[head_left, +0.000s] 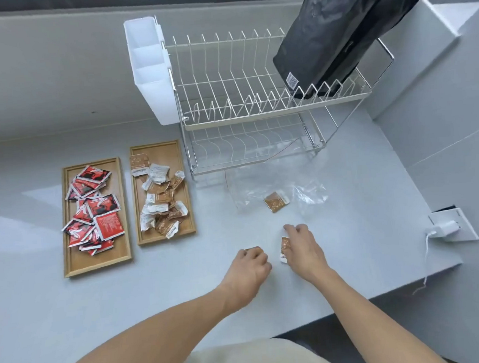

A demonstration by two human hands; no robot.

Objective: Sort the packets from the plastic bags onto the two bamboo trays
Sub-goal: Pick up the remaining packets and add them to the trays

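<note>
Head view: your right hand [302, 248] pinches one brown packet [285, 248] just above the counter [379, 227]. Your left hand [249, 269] is curled shut; a pale edge shows at its fingertips, contents uncertain. Step in hand, by judgement: collecting the final brown packets. Next move calls for carrying them left to the right bamboo tray [185, 185], which holds the brown-and-white pile. One loose packet [275, 201] lies on the clear plastic bag [311, 195]. Count: two trays; the left bamboo tray [96, 264] holds red packets [97, 209], too overlapped to count.
</note>
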